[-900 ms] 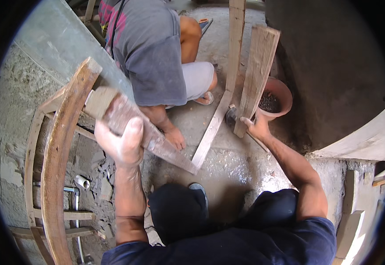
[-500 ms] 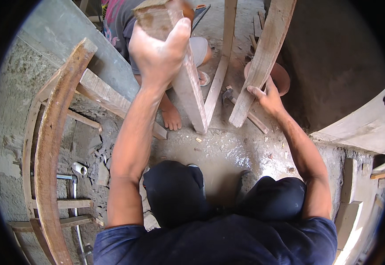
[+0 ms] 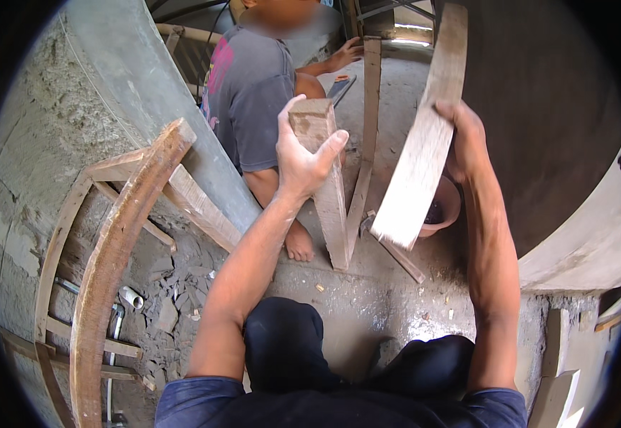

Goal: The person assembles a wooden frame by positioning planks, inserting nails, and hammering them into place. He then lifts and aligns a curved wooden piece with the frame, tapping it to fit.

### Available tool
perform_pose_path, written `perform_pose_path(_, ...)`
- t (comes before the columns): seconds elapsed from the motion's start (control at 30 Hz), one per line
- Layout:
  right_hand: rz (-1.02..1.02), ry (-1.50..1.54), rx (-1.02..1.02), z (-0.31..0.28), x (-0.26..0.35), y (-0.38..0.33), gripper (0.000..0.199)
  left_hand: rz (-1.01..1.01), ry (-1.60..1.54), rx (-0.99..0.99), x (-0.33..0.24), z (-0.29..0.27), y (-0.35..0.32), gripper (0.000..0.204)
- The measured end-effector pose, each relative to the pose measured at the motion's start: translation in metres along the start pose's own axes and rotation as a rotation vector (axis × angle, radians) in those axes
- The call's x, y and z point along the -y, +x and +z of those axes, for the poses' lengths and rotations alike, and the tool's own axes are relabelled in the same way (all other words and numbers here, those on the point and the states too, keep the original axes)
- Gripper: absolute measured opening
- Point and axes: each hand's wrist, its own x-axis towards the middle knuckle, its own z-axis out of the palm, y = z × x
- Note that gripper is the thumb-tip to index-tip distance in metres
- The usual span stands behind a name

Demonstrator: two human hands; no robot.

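My left hand (image 3: 303, 158) is closed around the upper end of a thick wooden beam (image 3: 332, 217), thumb on one side and fingers on the other. The beam's lower end stands near the floor, beside a thinner upright wooden strip (image 3: 366, 135). On the right, my right hand (image 3: 465, 139) grips a wooden plank (image 3: 422, 153) by its edge, tilted and raised off the floor. Below the plank's lower end lies a hammer (image 3: 399, 258) with a wooden handle, its head partly hidden. Partly behind the plank is a reddish bucket (image 3: 449, 210).
Another person (image 3: 257, 100) squats ahead, left of the beam. Curved timber framing (image 3: 96, 285) leans at the left, near a grey sheet panel (image 3: 139, 85) and rubble (image 3: 171, 310). White pipes (image 3: 132, 297) lie there. A large dark curved surface (image 3: 539, 128) rises at the right; the floor looks wet.
My right hand has lifted the plank up and turned its broad face toward me. My left hand, still on the beam, appears lower and further right. The view has tilted upward.
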Motion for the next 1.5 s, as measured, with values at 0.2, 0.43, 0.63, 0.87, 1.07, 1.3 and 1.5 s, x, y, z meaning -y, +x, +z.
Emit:
perform_pose_path(0.2, 0.033, 0.323, 0.083, 0.059, 0.023, 0.104, 0.04, -0.018, -0.059, 0.087, -0.018, 0.001, 0.009, 0.095)
perform_pose_path(0.43, 0.107, 0.368, 0.106, 0.103, -0.019, 0.173, 0.036, -0.02, -0.243, 0.005, -0.022, 0.014, 0.005, 0.077)
perform_pose_path(0.63, 0.125, 0.351, 0.043, 0.12, -0.053, 0.182, 0.038, 0.033, -0.142, -0.005, -0.019, 0.013, 0.001, 0.068)
perform_pose_path(0.87, 0.168, 0.344, 0.02, 0.105, -0.075, 0.2, 0.04, 0.05, -0.226, -0.062, -0.015, 0.013, 0.005, 0.059)
perform_pose_path(1.07, 0.157, 0.349, -0.013, 0.11, -0.082, 0.198, 0.04, -0.053, -0.132, -0.13, -0.014, 0.011, 0.004, 0.052)
perform_pose_path(1.3, 0.2, 0.272, -0.024, 0.118, -0.069, 0.18, 0.034, -0.101, -0.145, -0.133, -0.012, 0.01, 0.002, 0.052)
perform_pose_path(1.5, 0.165, 0.183, -0.092, 0.13, -0.067, 0.161, 0.044, -0.139, -0.206, -0.177, -0.005, 0.004, 0.002, 0.047)
